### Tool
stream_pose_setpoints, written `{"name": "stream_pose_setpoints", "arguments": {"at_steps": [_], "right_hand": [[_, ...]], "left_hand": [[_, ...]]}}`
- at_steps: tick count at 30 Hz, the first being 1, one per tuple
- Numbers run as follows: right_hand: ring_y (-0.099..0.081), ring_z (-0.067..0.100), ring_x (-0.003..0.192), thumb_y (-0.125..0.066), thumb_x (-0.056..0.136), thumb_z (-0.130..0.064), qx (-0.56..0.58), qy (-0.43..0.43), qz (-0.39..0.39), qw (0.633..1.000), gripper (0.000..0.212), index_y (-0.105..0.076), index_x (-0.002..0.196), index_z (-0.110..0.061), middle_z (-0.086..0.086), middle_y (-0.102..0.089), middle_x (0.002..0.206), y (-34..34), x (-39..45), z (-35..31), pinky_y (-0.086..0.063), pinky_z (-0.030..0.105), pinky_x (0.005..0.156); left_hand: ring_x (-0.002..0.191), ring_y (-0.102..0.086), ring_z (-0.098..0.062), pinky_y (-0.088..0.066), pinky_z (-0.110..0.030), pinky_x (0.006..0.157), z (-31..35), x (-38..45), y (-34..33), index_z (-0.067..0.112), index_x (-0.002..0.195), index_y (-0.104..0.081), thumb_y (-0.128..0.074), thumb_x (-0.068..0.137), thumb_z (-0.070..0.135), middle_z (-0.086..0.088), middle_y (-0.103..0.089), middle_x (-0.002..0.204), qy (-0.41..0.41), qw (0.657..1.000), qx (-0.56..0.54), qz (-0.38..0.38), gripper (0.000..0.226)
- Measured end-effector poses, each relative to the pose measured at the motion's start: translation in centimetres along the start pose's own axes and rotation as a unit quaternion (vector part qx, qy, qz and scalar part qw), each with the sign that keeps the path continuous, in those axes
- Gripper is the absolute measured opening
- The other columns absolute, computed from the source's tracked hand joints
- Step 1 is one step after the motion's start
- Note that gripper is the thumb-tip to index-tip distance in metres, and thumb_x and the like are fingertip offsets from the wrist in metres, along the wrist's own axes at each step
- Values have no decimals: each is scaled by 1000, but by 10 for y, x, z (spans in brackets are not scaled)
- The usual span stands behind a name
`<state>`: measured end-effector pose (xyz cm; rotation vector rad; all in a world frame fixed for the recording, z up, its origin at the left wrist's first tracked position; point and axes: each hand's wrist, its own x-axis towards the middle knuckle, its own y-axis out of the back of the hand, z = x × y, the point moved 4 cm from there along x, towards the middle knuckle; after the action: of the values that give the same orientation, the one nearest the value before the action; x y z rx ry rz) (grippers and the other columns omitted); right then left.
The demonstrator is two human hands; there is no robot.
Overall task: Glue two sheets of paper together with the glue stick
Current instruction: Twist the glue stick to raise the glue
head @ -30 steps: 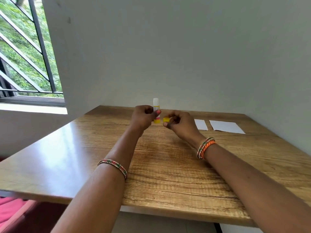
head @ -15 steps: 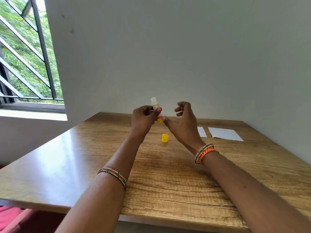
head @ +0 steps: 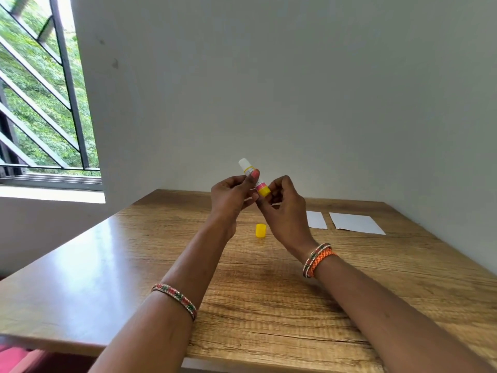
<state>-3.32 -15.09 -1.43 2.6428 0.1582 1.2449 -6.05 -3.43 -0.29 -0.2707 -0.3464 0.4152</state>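
Now, left hand (head: 231,196): gripping the glue stick (head: 254,177) around its middle, thumb lying across the barrel, white tip tilting up and away.
Right hand (head: 282,208): pinching the stick's yellow base between thumb and curled fingers.
Yellow cap (head: 261,231): standing on the wooden table (head: 134,265), just below both hands, touching neither.
Two sheets of paper (head: 355,223): lying flat side by side, beyond and to the right of the right hand.
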Motion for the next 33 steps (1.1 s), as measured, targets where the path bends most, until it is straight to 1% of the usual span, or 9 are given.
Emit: {"name": "stream_pose_setpoints", "arguments": {"at_steps": [4,8,12,14,17,21,25,30,33], "right_hand": [[-58,9,68,-64,86,-30,-22,3,-1,1000,20,-52,87,-14,-3,-60,74,0,0,2,-48,19,59],[-58,12,66,-58,89,-38,-60,19,-21,998,21,-55,87,-18,-2,-61,72,-1,-1,2,-48,25,57],[-52,15,58,-47,94,-41,-71,37,-46,996,29,-56,88,-15,2,-59,67,-3,-1,0,-43,37,53],[-46,13,55,-46,95,-39,-69,32,-48,996,29,-55,84,-14,1,-55,64,-3,-1,1,-39,37,51],[-42,13,55,-42,98,-33,-25,-18,-59,998,31,-51,73,-17,-1,-50,60,-3,-1,2,-35,33,54],[-45,20,64,-37,100,-28,91,-100,-78,988,37,-54,72,-11,3,-49,62,-4,0,8,-39,37,64],[-54,19,67,-45,97,-32,71,-105,-61,990,29,-58,80,-12,4,-58,68,-1,2,8,-45,35,64],[-56,12,67,-66,86,-26,5,-56,-5,998,16,-59,87,-11,3,-63,74,3,2,6,-43,15,55],[-54,10,65,-68,84,-24,4,-46,-4,999,16,-59,84,-11,2,-62,73,3,1,4,-42,16,55]], "left_hand": [[80,-64,-11,-51,-31,76,6,-3,-1,14,82,-67,-71,79,28,0,-68,80,-28,999,38,6,15],[63,-60,5,-47,-20,70,7,-3,-2,15,76,-64,-72,78,27,5,-64,73,-43,998,51,19,15],[67,-59,1,-46,-22,73,6,-2,-2,12,78,-62,-72,79,29,3,-63,74,-34,998,49,13,20],[67,-59,2,-45,-23,76,5,-2,-3,13,76,-61,-71,79,28,4,-63,73,-31,998,49,6,18],[71,-58,2,-43,-22,74,4,-1,-5,14,79,-62,-67,83,24,4,-63,76,-30,998,53,-13,11],[93,-59,-9,-42,-30,76,1,0,-7,13,102,-66,-60,89,24,-2,-67,98,-20,996,68,-54,18],[102,-58,-14,-42,-32,77,-1,-1,-7,18,106,-66,-58,90,28,-4,-66,109,-4,996,50,-68,21],[95,-63,-8,-41,-36,85,-2,1,-3,23,94,-67,-62,85,37,9,-73,94,4,998,24,-57,17],[96,-62,-12,-40,-42,97,-2,4,-1,22,94,-68,-64,83,34,10,-75,89,7,998,1,-62,17]]}}
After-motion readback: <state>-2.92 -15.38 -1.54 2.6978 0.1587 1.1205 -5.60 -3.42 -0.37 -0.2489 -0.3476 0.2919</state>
